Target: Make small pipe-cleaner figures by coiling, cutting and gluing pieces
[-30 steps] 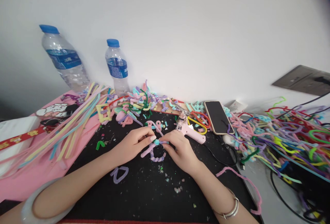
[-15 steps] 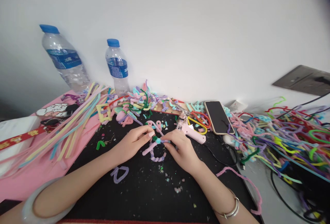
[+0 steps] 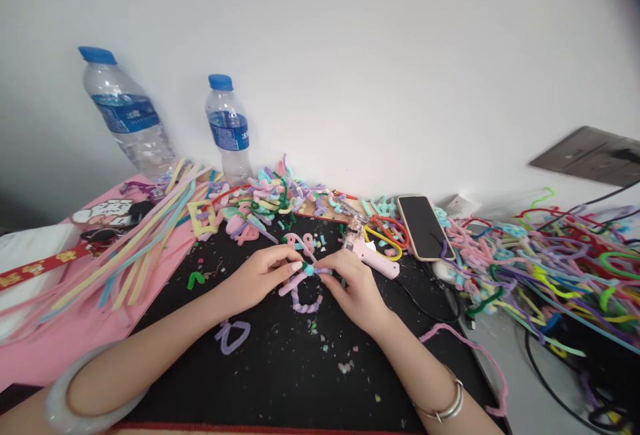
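Observation:
Over the black mat, my left hand pinches the left end of a small fuzzy pipe-cleaner piece with teal, green and purple parts. Its other end is between the thumb and fingers of my right hand. A pink-lilac stem slants down from the piece. Just below the hands lies a striped purple and white curved strip. Left of it on the mat is a purple pipe-cleaner loop. The fingertips partly hide the held piece.
A pink glue gun, coloured scissors handles and a phone lie behind my right hand. Pipe-cleaner piles spread right. Two bottles stand at the wall. Long strips cover the pink surface at left.
Both hands stay nearly in place. The held piece has shifted slightly up and right, and the left fingertips now cover more of its green part.

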Demonstrator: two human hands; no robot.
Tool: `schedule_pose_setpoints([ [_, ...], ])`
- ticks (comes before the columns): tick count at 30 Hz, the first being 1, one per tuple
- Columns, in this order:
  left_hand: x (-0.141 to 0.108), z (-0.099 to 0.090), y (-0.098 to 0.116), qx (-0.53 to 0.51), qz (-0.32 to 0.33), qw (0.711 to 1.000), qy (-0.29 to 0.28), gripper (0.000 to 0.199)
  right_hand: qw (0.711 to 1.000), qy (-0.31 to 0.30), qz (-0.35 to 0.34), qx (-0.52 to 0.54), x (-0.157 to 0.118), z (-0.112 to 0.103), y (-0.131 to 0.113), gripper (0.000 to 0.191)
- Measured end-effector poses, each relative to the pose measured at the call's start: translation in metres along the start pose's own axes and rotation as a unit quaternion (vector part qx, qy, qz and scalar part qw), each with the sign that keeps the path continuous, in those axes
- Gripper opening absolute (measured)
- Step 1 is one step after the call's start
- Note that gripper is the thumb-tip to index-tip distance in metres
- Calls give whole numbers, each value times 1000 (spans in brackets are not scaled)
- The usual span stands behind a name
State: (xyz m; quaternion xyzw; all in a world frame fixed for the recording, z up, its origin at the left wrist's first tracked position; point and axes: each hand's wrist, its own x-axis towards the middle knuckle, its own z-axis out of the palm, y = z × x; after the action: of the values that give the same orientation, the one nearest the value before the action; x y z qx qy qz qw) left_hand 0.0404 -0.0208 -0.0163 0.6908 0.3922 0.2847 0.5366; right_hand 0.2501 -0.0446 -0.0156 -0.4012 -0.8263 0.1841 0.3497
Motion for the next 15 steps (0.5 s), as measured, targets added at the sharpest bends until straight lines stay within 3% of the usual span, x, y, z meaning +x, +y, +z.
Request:
schedule_pose_setpoints([
  [15, 0, 0, 1, -24, -12, 1000, -6, 24, 1000, 3, 8, 17, 0, 0, -1, 12],
])
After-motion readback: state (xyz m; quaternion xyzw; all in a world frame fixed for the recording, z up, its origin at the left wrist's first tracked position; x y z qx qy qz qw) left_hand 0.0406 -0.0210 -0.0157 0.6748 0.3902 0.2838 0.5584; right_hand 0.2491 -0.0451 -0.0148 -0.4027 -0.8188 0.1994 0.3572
